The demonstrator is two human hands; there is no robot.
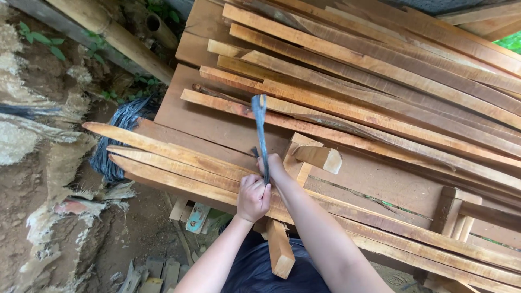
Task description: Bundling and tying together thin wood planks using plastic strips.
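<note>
A dark metal pry bar [261, 127] with a forked tip stands nearly upright over a stack of rough wooden planks [179, 157]. My left hand [253, 198] is closed in a fist around the bar's lower end. My right hand [273, 165] sits just above it, against the bar's shaft, fingers partly hidden behind the bar. Just right of the hands a short wooden block [320, 158] lies on a small upright frame piece [297, 163]. A short plank end [280, 249] hangs below my arms.
Long planks [380, 70] are piled across the right and top. A bamboo pole [116, 38] leans at top left. A black bundle of cord [120, 127] lies left of the stack. Torn sacking [49, 141] and wood scraps [152, 271] cover the dirt ground.
</note>
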